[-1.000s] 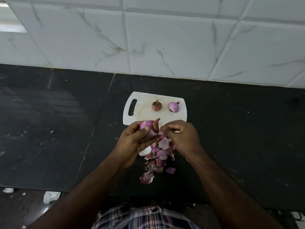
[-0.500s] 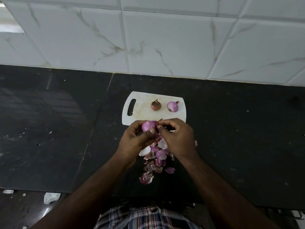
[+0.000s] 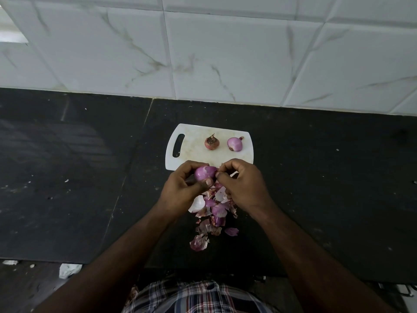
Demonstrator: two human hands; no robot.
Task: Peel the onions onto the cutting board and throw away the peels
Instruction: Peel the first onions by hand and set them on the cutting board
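My left hand point(image 3: 180, 188) grips a small purple onion point(image 3: 205, 172) just in front of the white cutting board point(image 3: 194, 152). My right hand point(image 3: 243, 184) pinches at the onion's right end with thumb and fingertips. On the board lie two more onions: a brown-skinned unpeeled one point(image 3: 211, 142) and a peeled purple one point(image 3: 235, 144). A heap of purple and white peels point(image 3: 214, 213) lies on the counter under and behind my hands.
The black stone counter point(image 3: 316, 177) runs left and right, backed by a white marble-look tiled wall point(image 3: 225, 53). Scraps of paper point(image 3: 68, 270) lie on the floor at lower left, below the counter's front edge.
My right hand moved left from beside the onion and closed onto its right end. The brown skin flap that stuck up from the onion is no longer seen.
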